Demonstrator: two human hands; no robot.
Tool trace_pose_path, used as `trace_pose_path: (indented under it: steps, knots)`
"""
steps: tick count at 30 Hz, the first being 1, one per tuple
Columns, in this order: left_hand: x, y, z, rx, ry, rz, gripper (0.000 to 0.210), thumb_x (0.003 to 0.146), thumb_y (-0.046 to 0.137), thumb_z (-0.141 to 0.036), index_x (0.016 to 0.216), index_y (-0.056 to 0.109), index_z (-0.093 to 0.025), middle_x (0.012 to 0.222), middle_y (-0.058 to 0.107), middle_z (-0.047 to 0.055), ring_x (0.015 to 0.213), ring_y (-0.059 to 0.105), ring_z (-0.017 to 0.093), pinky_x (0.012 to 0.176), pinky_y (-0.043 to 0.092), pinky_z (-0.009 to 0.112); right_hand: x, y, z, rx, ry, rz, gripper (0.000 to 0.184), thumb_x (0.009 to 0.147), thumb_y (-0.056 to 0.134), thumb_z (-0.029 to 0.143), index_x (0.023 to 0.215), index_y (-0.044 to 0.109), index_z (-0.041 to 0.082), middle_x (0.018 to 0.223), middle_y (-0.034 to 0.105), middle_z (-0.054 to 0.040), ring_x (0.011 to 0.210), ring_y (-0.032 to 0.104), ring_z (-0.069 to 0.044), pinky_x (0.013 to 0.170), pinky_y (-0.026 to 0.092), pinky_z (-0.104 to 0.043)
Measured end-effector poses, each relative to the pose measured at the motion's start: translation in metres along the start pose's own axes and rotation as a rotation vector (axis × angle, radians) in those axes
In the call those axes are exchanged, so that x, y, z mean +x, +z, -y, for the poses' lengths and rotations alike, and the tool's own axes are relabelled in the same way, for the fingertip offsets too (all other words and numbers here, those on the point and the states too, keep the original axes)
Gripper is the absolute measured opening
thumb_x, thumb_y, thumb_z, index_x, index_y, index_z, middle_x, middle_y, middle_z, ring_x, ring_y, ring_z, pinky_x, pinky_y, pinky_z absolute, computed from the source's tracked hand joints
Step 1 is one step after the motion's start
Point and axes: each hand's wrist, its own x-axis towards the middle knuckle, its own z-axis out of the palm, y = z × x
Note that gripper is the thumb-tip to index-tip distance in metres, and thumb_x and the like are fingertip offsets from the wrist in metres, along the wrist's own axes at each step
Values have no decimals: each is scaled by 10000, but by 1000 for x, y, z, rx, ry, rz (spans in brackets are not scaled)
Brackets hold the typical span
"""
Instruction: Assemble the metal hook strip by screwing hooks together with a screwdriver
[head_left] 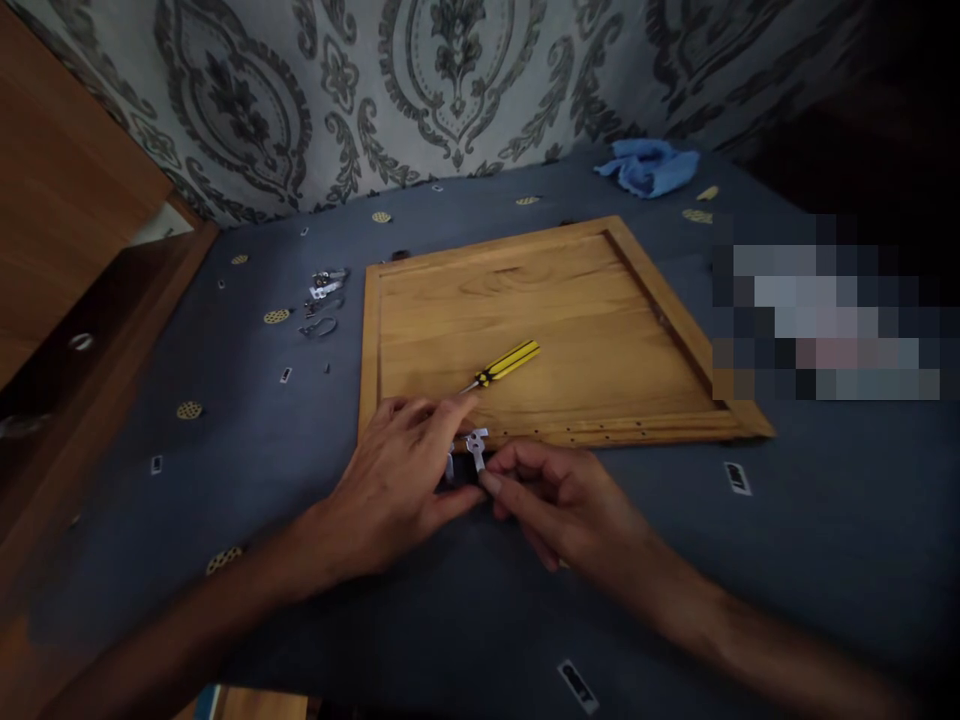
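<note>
A flat wooden panel (517,300) with a raised frame lies on the dark blue cloth. Over its near edge rests my left hand (405,450), fingers laid across the wood and thumb stretched apart below. Between that thumb and forefinger shows a shiny metal bracket (476,447) with holes, at the panel's edge. My right hand (566,495) pinches the bracket's lower end between thumb and forefinger. A second bit of metal (450,467) is partly hidden beside my left fingers. A yellow-and-black screwdriver (510,363) lies on the panel, its tip partly covered by my left hand.
Several loose metal pieces (325,290) lie left of the panel. A crumpled blue cloth (649,167) sits at the back right. Patterned fabric (457,80) hangs behind, and wooden furniture (75,180) stands at left. A blurred-out area covers the right side.
</note>
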Motion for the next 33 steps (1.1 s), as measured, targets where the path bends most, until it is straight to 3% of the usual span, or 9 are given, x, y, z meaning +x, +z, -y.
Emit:
trace_pose_path:
  steps: [13, 17, 20, 27, 33]
  knots:
    - [-1, -3, -5, -18, -44, -6, 677, 842, 774, -262, 1410, 413, -194, 1222, 744, 85, 1154, 665, 300, 989, 464, 477, -4, 1, -2, -76, -17, -44, 243, 882, 574, 399, 731, 584, 210, 571, 499, 59, 354, 386, -57, 321, 264, -190]
    - [-1, -2, -5, -31, -84, -4, 716, 813, 808, -254, 1408, 411, -212, 1232, 748, 73, 1176, 661, 303, 1000, 454, 469, -8, 5, 1, -280, -184, -202, 147, 877, 579, 285, 747, 600, 221, 553, 541, 50, 449, 469, -88, 406, 350, -196]
    - [-1, -1, -4, -42, -111, 3, 762, 789, 826, -237, 1418, 394, -235, 1234, 749, 55, 1191, 658, 303, 1012, 440, 470, -10, 7, -2, -442, -316, -284, 207, 891, 582, 244, 690, 539, 224, 543, 540, 59, 457, 456, -79, 426, 333, -198]
    - [-2, -2, -4, -71, -125, 21, 803, 786, 844, -234, 1429, 365, -278, 1254, 746, 30, 1209, 666, 295, 1009, 435, 475, -14, 6, -10, -686, -602, -246, 320, 962, 516, 188, 646, 470, 213, 498, 477, 82, 411, 409, -54, 436, 287, -207]
    - [-1, -3, -4, -51, -119, 12, 805, 762, 866, -208, 1403, 381, -267, 1239, 763, 33, 1204, 676, 301, 1000, 437, 483, -15, 7, -14, -675, -666, -186, 319, 985, 503, 178, 667, 493, 210, 534, 536, 74, 427, 442, -56, 458, 323, -208]
